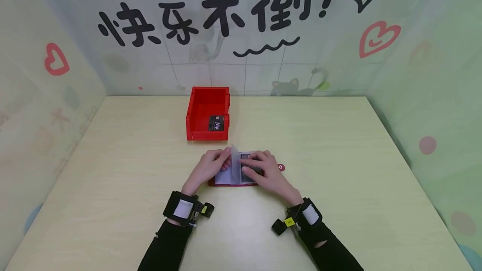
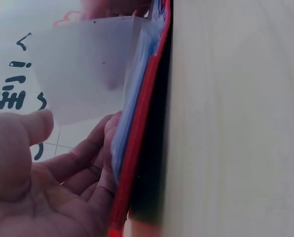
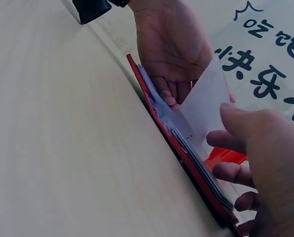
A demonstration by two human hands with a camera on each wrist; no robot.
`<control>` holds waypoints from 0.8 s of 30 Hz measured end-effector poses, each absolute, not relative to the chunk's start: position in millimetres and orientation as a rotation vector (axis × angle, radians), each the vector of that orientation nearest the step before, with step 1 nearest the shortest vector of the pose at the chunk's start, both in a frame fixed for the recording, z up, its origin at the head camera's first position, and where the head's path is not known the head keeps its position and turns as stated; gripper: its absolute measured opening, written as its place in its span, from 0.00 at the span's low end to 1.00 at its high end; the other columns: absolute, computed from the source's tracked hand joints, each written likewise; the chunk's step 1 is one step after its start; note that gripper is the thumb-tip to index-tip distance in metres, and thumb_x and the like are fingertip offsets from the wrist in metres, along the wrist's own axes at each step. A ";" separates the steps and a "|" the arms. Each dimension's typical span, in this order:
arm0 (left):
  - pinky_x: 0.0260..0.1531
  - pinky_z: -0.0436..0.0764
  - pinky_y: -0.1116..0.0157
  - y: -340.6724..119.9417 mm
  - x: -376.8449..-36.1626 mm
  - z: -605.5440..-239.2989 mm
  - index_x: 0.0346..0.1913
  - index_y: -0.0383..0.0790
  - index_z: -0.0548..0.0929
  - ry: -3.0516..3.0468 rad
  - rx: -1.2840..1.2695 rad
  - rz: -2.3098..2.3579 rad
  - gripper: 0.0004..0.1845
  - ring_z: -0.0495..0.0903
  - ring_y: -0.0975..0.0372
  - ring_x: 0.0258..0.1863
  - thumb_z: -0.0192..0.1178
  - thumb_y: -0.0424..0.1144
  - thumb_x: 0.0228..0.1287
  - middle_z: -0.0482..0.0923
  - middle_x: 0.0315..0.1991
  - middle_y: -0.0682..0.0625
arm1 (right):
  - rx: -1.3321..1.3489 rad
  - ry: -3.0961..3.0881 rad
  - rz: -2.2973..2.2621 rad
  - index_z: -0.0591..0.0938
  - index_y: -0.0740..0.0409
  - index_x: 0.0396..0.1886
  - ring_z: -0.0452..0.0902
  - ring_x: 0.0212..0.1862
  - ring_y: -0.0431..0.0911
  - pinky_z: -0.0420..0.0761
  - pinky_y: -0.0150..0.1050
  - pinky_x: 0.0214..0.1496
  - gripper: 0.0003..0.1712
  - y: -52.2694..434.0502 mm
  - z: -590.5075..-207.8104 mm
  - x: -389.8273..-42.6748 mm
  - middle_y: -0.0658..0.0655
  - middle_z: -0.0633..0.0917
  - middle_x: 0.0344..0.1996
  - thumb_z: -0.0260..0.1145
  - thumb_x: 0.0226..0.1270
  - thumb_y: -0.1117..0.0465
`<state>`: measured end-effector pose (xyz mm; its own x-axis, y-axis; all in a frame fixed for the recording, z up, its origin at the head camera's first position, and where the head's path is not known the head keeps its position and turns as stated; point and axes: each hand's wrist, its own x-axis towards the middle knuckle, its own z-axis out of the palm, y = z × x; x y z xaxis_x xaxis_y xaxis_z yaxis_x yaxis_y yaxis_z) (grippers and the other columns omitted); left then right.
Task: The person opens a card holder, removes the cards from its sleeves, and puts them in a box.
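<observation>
On a pale wooden table (image 1: 113,204), a red bin (image 1: 208,113) stands at the far middle with a black card (image 1: 219,123) inside. Just in front of it lies an open red card holder (image 1: 233,182). The left hand (image 1: 208,168) rests relaxed fingers on its left pages. The right hand (image 1: 268,171) lies on the right pages, fingers loosely curled, beside an upright clear sleeve (image 1: 235,164).
</observation>
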<state>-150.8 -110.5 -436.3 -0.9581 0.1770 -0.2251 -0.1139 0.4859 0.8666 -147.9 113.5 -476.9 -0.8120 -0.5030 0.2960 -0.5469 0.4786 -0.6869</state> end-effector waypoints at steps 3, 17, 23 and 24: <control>0.36 0.72 0.68 -111.6 -150.1 -434.6 0.42 0.36 0.85 2.468 0.042 1.430 0.27 0.76 0.59 0.34 0.48 0.57 0.77 0.80 0.32 0.44 | 0.968 -2.657 1.183 0.88 0.49 0.55 0.66 0.50 0.49 0.65 0.45 0.54 0.18 112.7 -477.4 -147.1 0.54 0.79 0.46 0.70 0.66 0.55; 0.29 0.74 0.69 -111.7 -144.5 -433.4 0.53 0.32 0.85 2.680 -0.088 1.361 0.17 0.77 0.58 0.29 0.68 0.37 0.65 0.84 0.31 0.41 | 0.789 -2.740 1.029 0.83 0.55 0.61 0.70 0.64 0.54 0.68 0.55 0.62 0.29 131.8 -479.9 -154.3 0.57 0.80 0.62 0.74 0.61 0.50; 0.27 0.73 0.69 -110.0 -140.8 -430.6 0.60 0.34 0.80 2.744 -0.148 1.275 0.24 0.76 0.58 0.28 0.70 0.38 0.63 0.81 0.28 0.43 | 0.740 -2.795 0.989 0.82 0.56 0.63 0.69 0.61 0.54 0.67 0.54 0.61 0.34 133.6 -478.2 -153.9 0.56 0.80 0.62 0.75 0.59 0.46; 0.28 0.74 0.69 -108.9 -140.1 -430.2 0.62 0.35 0.78 2.760 -0.156 1.248 0.26 0.76 0.58 0.28 0.70 0.38 0.62 0.81 0.29 0.43 | 0.736 -2.798 0.990 0.82 0.56 0.63 0.69 0.61 0.54 0.67 0.54 0.61 0.34 133.7 -478.0 -153.7 0.56 0.80 0.62 0.75 0.59 0.46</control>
